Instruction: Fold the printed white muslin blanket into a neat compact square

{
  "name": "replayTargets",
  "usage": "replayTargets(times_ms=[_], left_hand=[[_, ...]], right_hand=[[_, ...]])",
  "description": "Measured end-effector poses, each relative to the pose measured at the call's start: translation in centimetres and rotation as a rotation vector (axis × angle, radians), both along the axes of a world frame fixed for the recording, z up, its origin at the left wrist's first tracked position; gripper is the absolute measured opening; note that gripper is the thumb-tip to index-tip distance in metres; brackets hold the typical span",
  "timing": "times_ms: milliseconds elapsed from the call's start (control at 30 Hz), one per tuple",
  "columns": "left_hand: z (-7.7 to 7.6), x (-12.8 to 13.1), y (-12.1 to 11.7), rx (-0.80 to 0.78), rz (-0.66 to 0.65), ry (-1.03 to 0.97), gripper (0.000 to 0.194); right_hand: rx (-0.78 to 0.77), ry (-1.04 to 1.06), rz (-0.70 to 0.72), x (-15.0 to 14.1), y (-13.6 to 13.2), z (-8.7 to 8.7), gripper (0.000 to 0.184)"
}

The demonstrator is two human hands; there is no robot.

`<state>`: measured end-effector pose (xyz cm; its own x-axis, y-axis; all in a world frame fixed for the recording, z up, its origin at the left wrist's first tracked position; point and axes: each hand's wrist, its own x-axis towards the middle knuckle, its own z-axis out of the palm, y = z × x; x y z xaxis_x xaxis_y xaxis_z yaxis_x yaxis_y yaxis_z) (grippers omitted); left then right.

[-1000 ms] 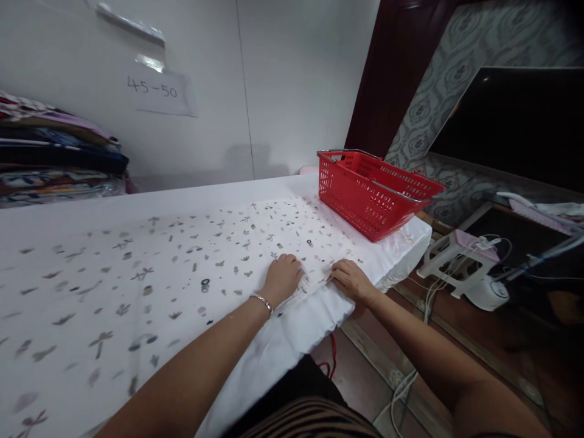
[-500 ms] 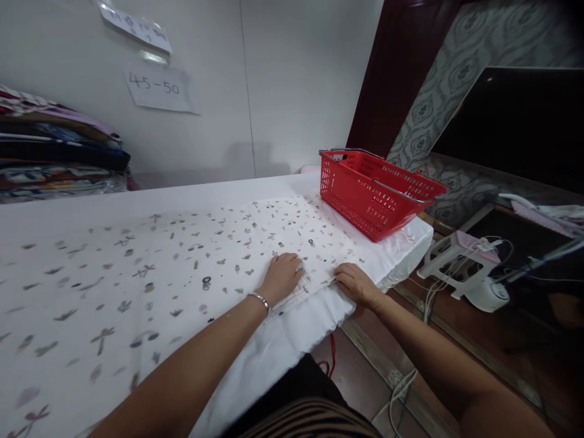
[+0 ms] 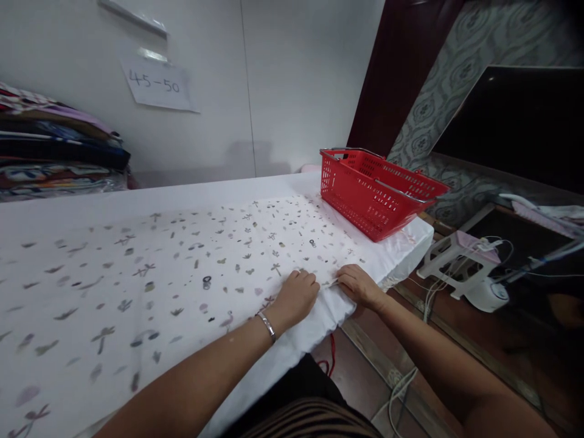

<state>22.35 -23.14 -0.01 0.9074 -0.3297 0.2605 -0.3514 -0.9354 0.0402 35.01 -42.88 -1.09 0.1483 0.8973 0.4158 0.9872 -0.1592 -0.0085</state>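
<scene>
A white cloth (image 3: 182,274) printed with small palms, birds and shapes lies spread over the white-covered table (image 3: 274,371). My left hand (image 3: 298,296), with a silver bracelet at its wrist, is closed at the near edge of the cloth, fingers curled down onto it. To its right, my right hand (image 3: 358,285) pinches the cloth's near corner at the table's front edge. The thumbs of both hands are mostly hidden. A short stretch of cloth edge shows between the two hands.
A red plastic basket (image 3: 378,194) stands on the table's far right corner. Folded fabrics (image 3: 59,146) are stacked at the back left. Right of the table are a small stool (image 3: 465,255), loose cables and a white round appliance (image 3: 486,295) on the floor.
My left hand has moved right and toward me, from lying flatter on the cloth to curled at its near edge. The right hand has stayed at the corner.
</scene>
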Motion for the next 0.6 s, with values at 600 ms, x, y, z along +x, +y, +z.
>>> replayTargets(times_ms=[600], left_hand=[[-0.3,1.8,-2.8,0.093,0.019,0.036,0.018]], right_hand=[[-0.044,-0.010,-0.119,-0.1,0.1,-0.3,0.012]])
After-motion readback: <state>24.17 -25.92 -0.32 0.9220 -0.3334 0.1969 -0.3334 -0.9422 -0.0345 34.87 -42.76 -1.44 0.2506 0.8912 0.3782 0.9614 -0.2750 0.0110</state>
